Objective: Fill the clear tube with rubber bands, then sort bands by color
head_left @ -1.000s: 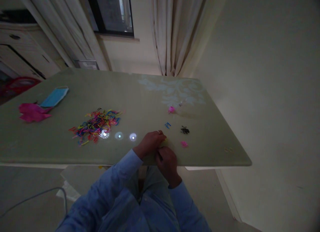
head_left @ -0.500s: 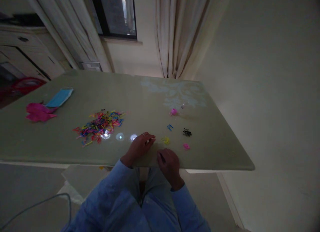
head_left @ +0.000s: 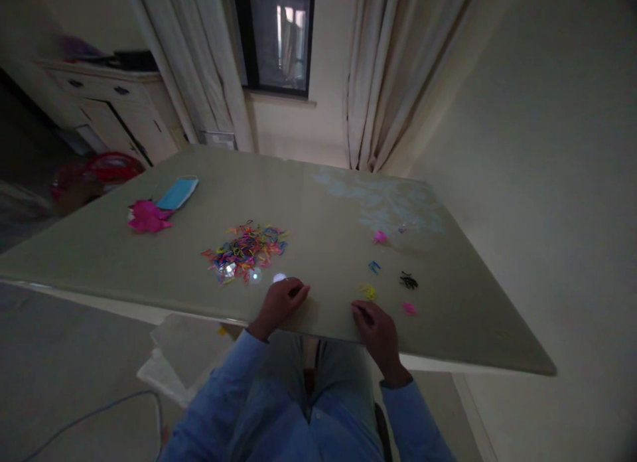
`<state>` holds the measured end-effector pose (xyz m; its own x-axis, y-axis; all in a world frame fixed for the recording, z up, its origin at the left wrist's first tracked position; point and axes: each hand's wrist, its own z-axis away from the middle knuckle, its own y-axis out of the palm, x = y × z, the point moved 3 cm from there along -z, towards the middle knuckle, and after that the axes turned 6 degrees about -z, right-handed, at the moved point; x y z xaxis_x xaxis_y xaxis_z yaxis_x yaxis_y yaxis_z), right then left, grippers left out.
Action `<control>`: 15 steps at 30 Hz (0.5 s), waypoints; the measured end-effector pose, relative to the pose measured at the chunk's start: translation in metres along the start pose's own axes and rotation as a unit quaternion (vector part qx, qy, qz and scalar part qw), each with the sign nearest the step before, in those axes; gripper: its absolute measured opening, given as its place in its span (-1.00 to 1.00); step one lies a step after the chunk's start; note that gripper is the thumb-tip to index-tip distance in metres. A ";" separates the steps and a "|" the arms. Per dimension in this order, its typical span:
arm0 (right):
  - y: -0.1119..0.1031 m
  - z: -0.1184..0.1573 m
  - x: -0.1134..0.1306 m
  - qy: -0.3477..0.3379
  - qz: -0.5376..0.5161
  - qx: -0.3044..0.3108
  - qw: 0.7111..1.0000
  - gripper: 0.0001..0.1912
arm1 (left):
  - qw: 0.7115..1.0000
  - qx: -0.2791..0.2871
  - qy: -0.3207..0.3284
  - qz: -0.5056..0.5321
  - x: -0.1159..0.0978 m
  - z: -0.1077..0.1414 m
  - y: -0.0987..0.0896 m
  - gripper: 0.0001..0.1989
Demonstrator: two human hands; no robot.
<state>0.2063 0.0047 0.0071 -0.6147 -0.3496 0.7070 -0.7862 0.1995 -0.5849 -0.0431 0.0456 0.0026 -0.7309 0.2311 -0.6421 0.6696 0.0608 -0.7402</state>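
My left hand point(head_left: 281, 303) is at the table's near edge, right of a large mixed pile of coloured bands point(head_left: 249, 246). Its thumb and fingers are pinched, and anything between them is too small to make out. My right hand point(head_left: 377, 327) is also closed in a pinch, just below a small yellow group point(head_left: 369, 291); what it holds is hidden. Beyond the yellow group are a few blue pieces point(head_left: 374, 267). Black pieces point(head_left: 409, 280) lie to the right, with a small pink group point(head_left: 409, 308) nearer the edge. A bright pink bundle point(head_left: 380, 237) sits farther back.
On the left of the table point(head_left: 308, 203) lie a blue face mask point(head_left: 178, 194) and a crumpled pink item point(head_left: 149, 216). A small clear item point(head_left: 402, 229) is near the pink bundle. A wall borders the right side, and curtains hang behind.
The camera view has turned left, shifting the table rightward in the picture. My hands have moved farther apart, my left hand toward the mixed pile. Both remain closed.
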 end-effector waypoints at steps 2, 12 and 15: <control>0.003 -0.012 0.012 0.003 -0.027 -0.001 1.000 -0.73 | 1.000 -0.002 -0.003 0.008 0.000 0.000 0.002 -0.65; 0.118 -0.126 0.079 -0.058 -0.029 0.220 0.973 -0.75 | 0.997 0.008 0.055 0.053 -0.003 0.011 0.006 -0.62; 0.155 -0.145 0.084 -0.082 0.021 0.296 0.951 -0.78 | 0.996 0.011 0.074 0.048 -0.004 0.014 0.008 -0.59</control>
<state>0.0239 0.1386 0.0334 -0.5888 -0.5011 0.6342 -0.5569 -0.3171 -0.7677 -0.0368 0.0311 -0.0033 -0.6354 0.3746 -0.6753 0.7311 0.0102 -0.6822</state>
